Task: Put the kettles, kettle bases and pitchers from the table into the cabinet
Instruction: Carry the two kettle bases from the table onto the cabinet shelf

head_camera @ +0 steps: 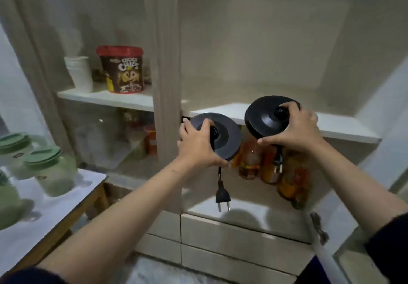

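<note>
Two black kettle bases are in the hands at the centre of the frame, lifted in front of the open cabinet. The left hand is closed around the rim of the left kettle base, whose cord with its plug hangs free below. The right hand grips the right kettle base, which is held tilted just at the front edge of the upper shelf on the right side; its cord hangs down in front of some jars on the lower level. Neither base rests on the shelf yet, as far as I can tell. The shelf behind them looks bare, so I judge that the task is at an early stage. At the lower left of the frame, three green-lidded pitchers are standing on the white surface and must be moved after. No kettle is visible. In the upper left, behind the closed glass door, there are white cups and a chocolate tub.
</note>
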Demonstrator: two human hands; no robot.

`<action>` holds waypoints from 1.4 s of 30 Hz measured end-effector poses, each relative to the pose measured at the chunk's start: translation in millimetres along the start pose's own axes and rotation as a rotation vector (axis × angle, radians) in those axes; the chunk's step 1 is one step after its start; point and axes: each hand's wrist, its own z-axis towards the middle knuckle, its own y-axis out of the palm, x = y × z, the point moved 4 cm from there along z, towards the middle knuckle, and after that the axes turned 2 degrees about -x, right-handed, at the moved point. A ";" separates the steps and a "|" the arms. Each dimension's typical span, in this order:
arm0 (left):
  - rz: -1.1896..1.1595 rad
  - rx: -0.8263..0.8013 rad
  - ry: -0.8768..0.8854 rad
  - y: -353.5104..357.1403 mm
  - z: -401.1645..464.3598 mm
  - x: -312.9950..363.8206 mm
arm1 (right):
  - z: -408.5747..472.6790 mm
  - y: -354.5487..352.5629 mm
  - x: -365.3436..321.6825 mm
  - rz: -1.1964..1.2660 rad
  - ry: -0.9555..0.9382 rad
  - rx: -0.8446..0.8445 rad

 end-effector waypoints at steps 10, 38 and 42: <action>-0.029 -0.120 0.112 4.3 168.2 54.2 | 88.2 -8.9 56.0 -0.103 0.269 -0.094; 0.116 -0.409 0.286 154.1 394.2 171.1 | 308.8 26.6 238.0 -0.056 0.273 -0.279; 0.220 -0.393 0.199 167.9 425.1 175.6 | 335.2 30.3 246.5 -0.081 0.249 -0.367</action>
